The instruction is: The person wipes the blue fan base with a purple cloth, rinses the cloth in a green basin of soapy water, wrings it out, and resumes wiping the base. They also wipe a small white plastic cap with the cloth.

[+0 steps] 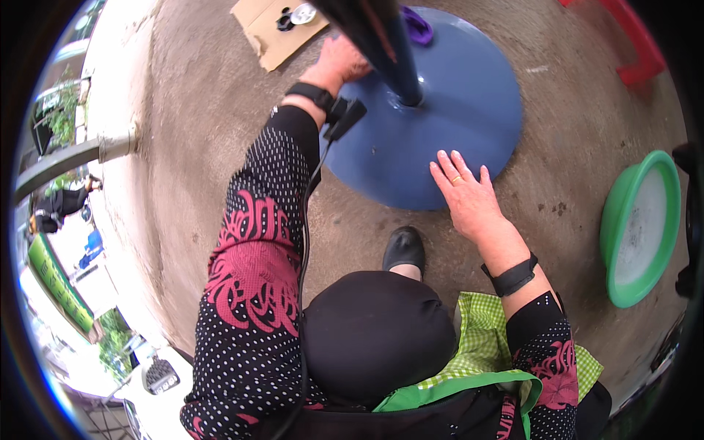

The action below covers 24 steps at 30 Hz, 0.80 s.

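Before me a blue round base (467, 126) lies flat on the ground, and a dark pole (393, 60) rises from near its middle. My right hand (467, 192) reaches over its near right edge, fingers apart, with nothing in it. At the far left edge of the base is my left hand (344, 60). Its fingers are blurred and partly hidden near the pole, so I cannot tell whether they grip anything. Beyond the pole a purple cloth (419, 28) lies on the base, partly covered by the pole.
A cardboard sheet (269, 38) at the top left carries a black knob-like part (285, 20) and a white round part (303, 14). A green basin (610, 236) holding whitish, foamy-looking contents stands on the right. Part of a red plastic object (641, 55) shows at the upper right.
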Tool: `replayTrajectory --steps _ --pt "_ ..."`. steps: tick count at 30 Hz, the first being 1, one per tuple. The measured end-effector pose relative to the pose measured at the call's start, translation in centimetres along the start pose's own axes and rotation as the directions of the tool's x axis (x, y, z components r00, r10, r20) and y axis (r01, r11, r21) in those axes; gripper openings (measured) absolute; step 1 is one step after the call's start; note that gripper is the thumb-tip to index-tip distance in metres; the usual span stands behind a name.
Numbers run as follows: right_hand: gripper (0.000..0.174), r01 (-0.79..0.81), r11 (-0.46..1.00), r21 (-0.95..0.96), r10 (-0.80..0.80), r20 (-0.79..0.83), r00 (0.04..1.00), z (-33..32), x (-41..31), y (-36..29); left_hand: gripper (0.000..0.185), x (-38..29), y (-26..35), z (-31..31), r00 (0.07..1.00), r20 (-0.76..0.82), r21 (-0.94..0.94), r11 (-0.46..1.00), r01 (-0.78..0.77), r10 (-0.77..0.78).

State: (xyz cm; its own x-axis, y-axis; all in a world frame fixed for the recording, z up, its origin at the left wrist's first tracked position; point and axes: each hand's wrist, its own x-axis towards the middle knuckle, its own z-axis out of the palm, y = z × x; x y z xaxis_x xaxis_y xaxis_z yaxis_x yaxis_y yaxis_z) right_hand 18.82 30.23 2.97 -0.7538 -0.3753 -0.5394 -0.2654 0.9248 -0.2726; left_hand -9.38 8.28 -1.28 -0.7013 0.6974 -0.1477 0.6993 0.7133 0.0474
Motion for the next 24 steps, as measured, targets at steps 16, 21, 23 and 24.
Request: replayTrajectory --steps 16,21,23,24 --pt "0.077 0.0 1.0 0.004 0.0 -0.03 1.0 0.4 -0.1 0.3 0.053 -8.3 -3.0 5.0 0.935 -0.226 -0.046 0.962 0.269 -0.272" --pt "0.081 0.019 0.997 -0.079 -0.017 0.018 1.0 0.0 0.1 0.1 0.057 -16.0 2.9 4.5 0.839 -0.344 -0.152 0.906 0.394 -0.422" --pt "0.081 0.037 0.996 -0.087 -0.037 0.01 0.999 -0.2 0.1 0.1 0.061 -18.3 5.9 4.4 0.815 -0.325 -0.182 0.877 0.445 -0.481" --pt "0.08 0.047 0.994 -0.096 -0.047 0.006 0.999 -0.3 0.1 0.1 0.062 -19.2 7.6 4.3 0.808 -0.304 -0.179 0.863 0.472 -0.505"
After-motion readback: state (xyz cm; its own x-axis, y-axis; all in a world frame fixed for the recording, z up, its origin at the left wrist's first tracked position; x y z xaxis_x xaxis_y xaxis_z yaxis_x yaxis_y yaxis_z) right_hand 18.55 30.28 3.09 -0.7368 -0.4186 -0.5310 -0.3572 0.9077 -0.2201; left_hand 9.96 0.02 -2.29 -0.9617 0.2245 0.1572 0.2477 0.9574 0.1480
